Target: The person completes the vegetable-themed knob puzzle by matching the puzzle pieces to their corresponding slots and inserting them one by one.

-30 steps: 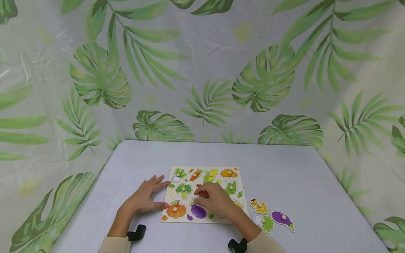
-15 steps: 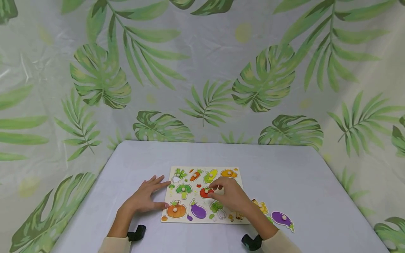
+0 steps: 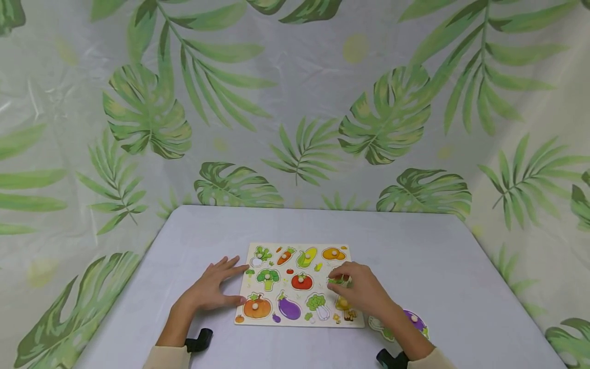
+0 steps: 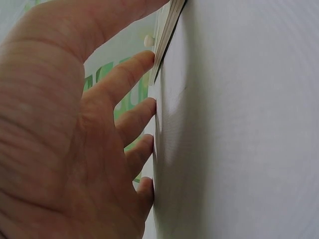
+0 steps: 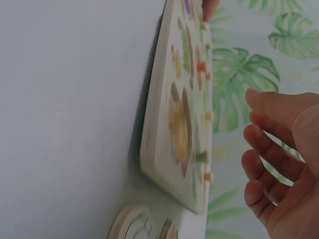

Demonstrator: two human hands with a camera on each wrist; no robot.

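Observation:
A vegetable peg puzzle board [image 3: 297, 322] lies on the white table. My left hand [image 3: 209, 287] is spread at its left side, thumb and index fingertips right at the edge. My right hand [image 3: 363, 289], fingers loosely bent, hovers over the board's right edge, near a green vegetable piece [image 3: 340, 280] it partly covers. In the right wrist view nothing lies between the right fingers [image 5: 256, 102]. A tomato piece [image 3: 301, 282] sits flat in the board's middle. Below, the eggplant picture [image 3: 289, 308] and leafy green picture [image 3: 318, 305] show no knobs.
Right of the board lie a purple eggplant piece [image 3: 418, 323] and a white-and-green leafy piece [image 3: 380, 328], both partly behind the right forearm. Several knobbed pieces, such as a pumpkin [image 3: 258, 309] and broccoli [image 3: 268, 277], sit in the board. A leaf-patterned curtain [image 3: 299, 102] hangs behind the table.
My right hand has left the tomato piece and moved right, to the board's right edge. The tomato is now fully in view; the yellow loose piece is hidden. The left hand has stayed put.

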